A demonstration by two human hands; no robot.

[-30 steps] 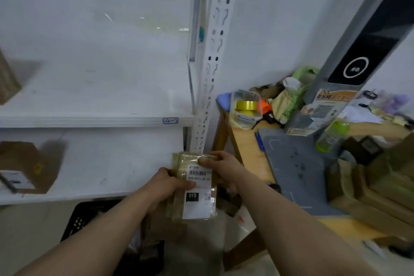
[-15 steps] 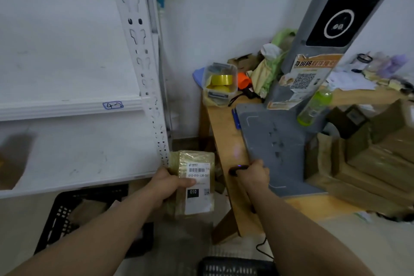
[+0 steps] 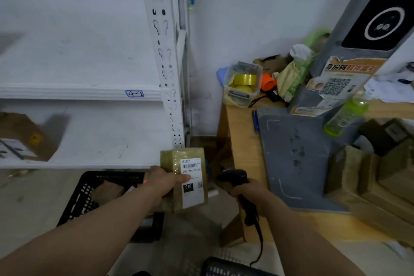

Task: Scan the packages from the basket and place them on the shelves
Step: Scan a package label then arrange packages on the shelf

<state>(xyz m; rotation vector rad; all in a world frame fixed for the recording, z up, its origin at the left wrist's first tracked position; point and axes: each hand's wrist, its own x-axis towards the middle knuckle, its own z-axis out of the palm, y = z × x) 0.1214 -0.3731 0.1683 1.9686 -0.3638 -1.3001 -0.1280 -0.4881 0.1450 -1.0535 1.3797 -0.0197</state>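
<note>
Holding one package (image 3: 193, 194), one scanner (image 3: 233, 176)

Upright taped package (image 3: 183, 177), label visible

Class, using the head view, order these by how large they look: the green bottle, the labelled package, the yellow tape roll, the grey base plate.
1. grey base plate
2. labelled package in the left hand, though nearness to the camera enlarges it
3. green bottle
4. yellow tape roll

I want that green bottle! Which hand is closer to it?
Right. The right hand, gripping the scanner, is below-left of the green bottle; the left hand holds the package farther left.
</note>
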